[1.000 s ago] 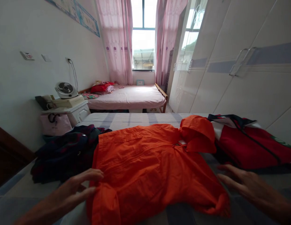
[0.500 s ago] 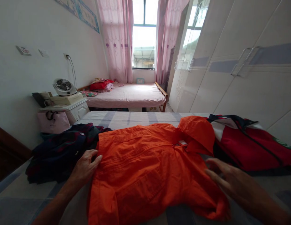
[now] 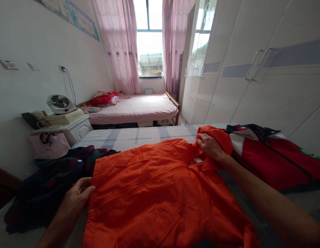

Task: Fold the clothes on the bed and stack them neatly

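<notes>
An orange hooded jacket [image 3: 144,193] lies spread, front up, on the checked bed sheet, its hem to the left and its hood to the right. My left hand [image 3: 78,198] is at the hem's left edge, thumb and fingers closed on the cloth; part of the fingertips is hidden. Over at the collar, my right hand [image 3: 210,144] has its fingers bent round the hood [image 3: 225,141], gripping the fabric. The jacket's lower part runs out of view at the bottom.
Dark plaid clothing [image 3: 49,182] lies in a heap on the left. A red, white and navy jacket [image 3: 273,158] lies folded at the right. Beyond the checked sheet [image 3: 139,132] stand a pink bed [image 3: 139,108], a cabinet with a fan [image 3: 60,103] and a white wardrobe [image 3: 253,100].
My right hand has moved from beside the sleeve up and left onto the hood, and closed on it. My left hand stays at the hem. The view has shifted slightly right.
</notes>
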`<state>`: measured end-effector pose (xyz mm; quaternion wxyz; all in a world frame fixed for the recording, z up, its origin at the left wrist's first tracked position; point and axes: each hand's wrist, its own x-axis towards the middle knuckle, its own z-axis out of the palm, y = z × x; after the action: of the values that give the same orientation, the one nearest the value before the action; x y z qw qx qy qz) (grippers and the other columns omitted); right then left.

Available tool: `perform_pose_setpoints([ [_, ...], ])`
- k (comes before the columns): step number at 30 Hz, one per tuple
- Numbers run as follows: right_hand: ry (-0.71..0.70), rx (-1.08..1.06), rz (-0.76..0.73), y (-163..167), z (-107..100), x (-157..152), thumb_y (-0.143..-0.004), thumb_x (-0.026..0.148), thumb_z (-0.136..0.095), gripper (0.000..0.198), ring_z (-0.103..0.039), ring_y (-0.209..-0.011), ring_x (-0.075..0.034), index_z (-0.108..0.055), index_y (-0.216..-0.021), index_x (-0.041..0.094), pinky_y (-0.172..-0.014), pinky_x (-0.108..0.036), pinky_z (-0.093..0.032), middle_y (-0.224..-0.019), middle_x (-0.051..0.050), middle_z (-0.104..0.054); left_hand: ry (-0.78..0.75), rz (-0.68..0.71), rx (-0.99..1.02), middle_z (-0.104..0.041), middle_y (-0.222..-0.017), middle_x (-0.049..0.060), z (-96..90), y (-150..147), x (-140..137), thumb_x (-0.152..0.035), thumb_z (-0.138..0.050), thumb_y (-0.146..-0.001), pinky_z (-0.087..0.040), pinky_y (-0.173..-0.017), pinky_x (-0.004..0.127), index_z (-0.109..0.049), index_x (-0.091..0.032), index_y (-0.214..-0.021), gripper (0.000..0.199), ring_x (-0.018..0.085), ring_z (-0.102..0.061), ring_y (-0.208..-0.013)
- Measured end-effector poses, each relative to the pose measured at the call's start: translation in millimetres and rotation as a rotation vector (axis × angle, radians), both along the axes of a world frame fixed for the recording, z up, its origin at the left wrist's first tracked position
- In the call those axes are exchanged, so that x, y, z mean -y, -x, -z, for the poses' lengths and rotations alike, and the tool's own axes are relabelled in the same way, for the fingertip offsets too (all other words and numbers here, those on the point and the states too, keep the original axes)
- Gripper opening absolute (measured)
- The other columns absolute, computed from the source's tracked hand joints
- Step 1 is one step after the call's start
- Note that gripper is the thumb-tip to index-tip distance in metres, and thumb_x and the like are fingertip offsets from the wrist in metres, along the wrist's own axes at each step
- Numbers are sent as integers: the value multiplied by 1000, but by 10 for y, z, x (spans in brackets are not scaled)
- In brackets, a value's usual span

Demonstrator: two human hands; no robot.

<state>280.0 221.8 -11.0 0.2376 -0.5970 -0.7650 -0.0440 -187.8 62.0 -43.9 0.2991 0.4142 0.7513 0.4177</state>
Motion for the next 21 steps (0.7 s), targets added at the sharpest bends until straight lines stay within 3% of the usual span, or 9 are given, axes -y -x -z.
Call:
perform_pose_setpoints([
  [2, 15, 65, -59, 58, -20, -53, -89, 25, -34, 38, -53, -115, -26, -60, -114, 12, -104, -38, -34, -119, -15, -61, -18, -18, -78, -69, -97, 11, -50, -50, -98, -46, -54, -73, -54, -70, 34, -43, -15, -126, 63, 26, -67, -84],
  [4, 66, 130, -93, 137, -19, -90, -89, 27, -35, 36, -54, -112, -25, -63, -108, 14, -102, -38, -35, -115, -14, -64, 17, -5, -397, -69, -96, 15, -123, -132, -152, -55, -48, -77, -53, -69, 40, -31, -14, -139, 76, 30, -67, -83],
  [7, 173, 161, -109, 186, 17, -161, -88, 36, -41, 33, -62, -92, -26, -68, -85, 17, -87, -36, -43, -92, -13, -70, 112, 59, -975, -70, -83, 14, -220, -261, -144, -53, -33, -85, -50, -62, 42, -36, -16, -140, 66, 34, -66, -74],
  [9, 254, 153, -118, 163, 37, -205, -86, 42, -44, 36, -64, -75, -24, -66, -69, 19, -74, -33, -45, -76, -12, -70, 90, 108, -1088, -70, -88, 13, -242, -304, -128, -46, -27, -89, -49, -60, 38, -41, -20, -137, 56, 31, -67, -74],
  [13, 333, 108, -166, 109, 33, -219, -80, 38, -49, 27, -60, -67, -20, -63, -65, 20, -65, -28, -42, -73, -8, -68, -3, 148, -900, -62, -122, 8, -189, -242, -206, -45, -37, -86, -51, -73, 36, -43, -28, -136, 53, 29, -65, -94],
  [15, 315, 73, -197, 104, 25, -208, -79, 33, -47, 22, -59, -68, -18, -61, -67, 20, -66, -27, -42, -75, -5, -68, 13, 187, -665, -65, -118, 8, -164, -174, -307, -46, -48, -80, -51, -79, 38, -53, -26, -128, 52, 30, -64, -97],
  [17, 294, 21, -208, 102, 12, -236, -79, 30, -44, 21, -58, -69, -17, -60, -69, 20, -66, -26, -42, -76, -3, -67, 29, 241, -282, -70, -106, 8, -191, -115, -458, -42, -59, -72, -53, -78, 37, -63, -23, -116, 48, 29, -66, -95],
  [19, 263, -36, -197, 93, -41, -338, -79, 29, -43, 20, -58, -71, -16, -59, -72, 20, -67, -25, -43, -78, -2, -67, 10, 251, 71, -73, -96, 7, -312, -84, -673, -38, -68, -64, -56, -73, 32, -69, -21, -103, 42, 26, -67, -91],
  [21, 208, -79, -162, 82, -184, -519, -79, 27, -42, 19, -59, -76, -17, -59, -77, 20, -70, -25, -43, -84, -4, -67, -77, 211, 229, -74, -89, 5, -547, -88, -957, -34, -73, -60, -56, -69, 29, -70, -19, -97, 41, 23, -68, -86],
])
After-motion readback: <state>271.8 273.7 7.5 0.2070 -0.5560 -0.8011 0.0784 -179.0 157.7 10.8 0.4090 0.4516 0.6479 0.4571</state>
